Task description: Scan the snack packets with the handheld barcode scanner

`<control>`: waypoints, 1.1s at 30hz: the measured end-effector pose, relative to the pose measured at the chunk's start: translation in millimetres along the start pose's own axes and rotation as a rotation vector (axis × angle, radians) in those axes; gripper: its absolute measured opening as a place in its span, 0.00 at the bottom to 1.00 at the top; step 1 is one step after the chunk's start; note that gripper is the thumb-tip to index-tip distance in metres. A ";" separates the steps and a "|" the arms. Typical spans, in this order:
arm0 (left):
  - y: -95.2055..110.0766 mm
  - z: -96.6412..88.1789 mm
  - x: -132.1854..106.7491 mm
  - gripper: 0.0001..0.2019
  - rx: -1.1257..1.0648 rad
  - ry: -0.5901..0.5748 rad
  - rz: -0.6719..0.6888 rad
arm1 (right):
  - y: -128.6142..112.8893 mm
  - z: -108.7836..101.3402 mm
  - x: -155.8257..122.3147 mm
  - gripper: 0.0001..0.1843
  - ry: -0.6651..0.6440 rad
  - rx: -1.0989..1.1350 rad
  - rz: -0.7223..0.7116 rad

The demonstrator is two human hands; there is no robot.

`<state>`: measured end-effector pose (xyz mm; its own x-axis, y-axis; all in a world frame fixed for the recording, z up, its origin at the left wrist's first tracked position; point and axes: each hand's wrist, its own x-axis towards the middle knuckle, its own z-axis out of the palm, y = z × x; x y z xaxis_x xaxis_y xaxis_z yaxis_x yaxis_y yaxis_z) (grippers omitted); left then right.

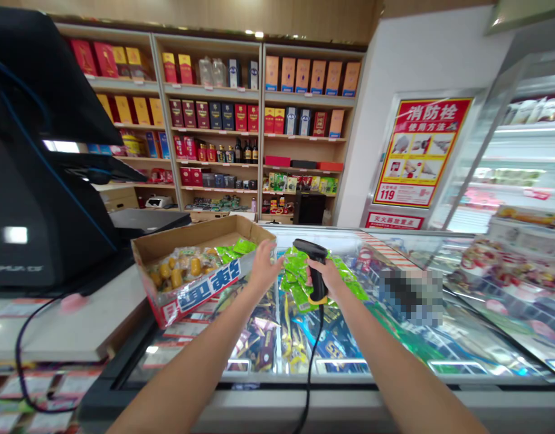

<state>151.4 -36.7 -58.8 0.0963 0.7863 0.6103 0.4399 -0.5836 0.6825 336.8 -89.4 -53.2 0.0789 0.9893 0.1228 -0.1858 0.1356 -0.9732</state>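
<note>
My right hand (328,276) is closed round the grip of a black barcode scanner (314,264) with a yellow band, its cord hanging down toward me. Its head points left at a bunch of small green snack packets (295,272). My left hand (263,265) pinches the left end of those packets, just beside the corner of an open cardboard box (200,288). The box holds more green packets and packs of yellow-brown snacks. Both hands are above the glass lid of a chest freezer (304,355).
A black till terminal (37,181) stands on the counter at the left, with a cable trailing down. Wooden shelves (214,126) of boxed goods and bottles fill the back wall. A red fire-hydrant poster (419,150) hangs on the right, next to a chilled display (525,157).
</note>
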 end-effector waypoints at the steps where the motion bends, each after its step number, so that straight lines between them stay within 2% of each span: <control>1: 4.9 8.7 -5.6 0.25 0.064 -0.104 0.029 | 1.8 -15.0 1.4 0.12 0.059 0.021 -0.039; 4: 18.9 35.2 -20.3 0.41 0.258 -0.406 0.113 | 3.5 -63.8 9.2 0.13 0.238 -0.015 -0.095; 7: 25.7 59.8 -28.1 0.47 0.402 -0.617 0.205 | 2.7 -104.3 16.8 0.12 0.281 -0.087 -0.050; 9: 25.3 72.0 -29.3 0.47 0.464 -0.700 0.237 | 4.1 -118.3 19.7 0.10 0.263 -0.097 0.008; 11: 22.5 78.3 -28.7 0.46 0.502 -0.749 0.235 | 8.3 -121.0 21.1 0.10 0.229 -0.099 0.064; 13: 18.7 77.2 -27.4 0.45 0.516 -0.762 0.232 | 14.9 -115.1 22.1 0.10 0.199 -0.099 0.099; 16: 10.5 62.3 -25.3 0.45 0.516 -0.775 0.244 | 26.4 -98.3 24.3 0.10 0.176 -0.094 0.113; 23: -19.4 0.4 -24.6 0.40 0.483 -0.788 0.273 | 50.8 -45.2 27.3 0.10 0.147 -0.094 0.088; 28: -25.7 -32.1 -26.7 0.36 0.407 -0.769 0.218 | 56.5 -14.2 18.5 0.09 0.150 -0.127 0.059; 30: -23.0 -35.9 -25.1 0.31 0.384 -0.691 0.172 | 50.7 -8.5 14.1 0.09 0.161 -0.138 0.041; 33: -15.5 -31.4 -20.2 0.26 0.464 -0.441 0.054 | 32.9 -7.7 8.2 0.10 0.182 -0.150 0.003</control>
<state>114.7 -49.9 -69.2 0.4441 0.8255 0.3484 0.7552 -0.5541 0.3502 338.8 -77.3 -85.7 0.2560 0.9619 0.0962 -0.0401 0.1100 -0.9931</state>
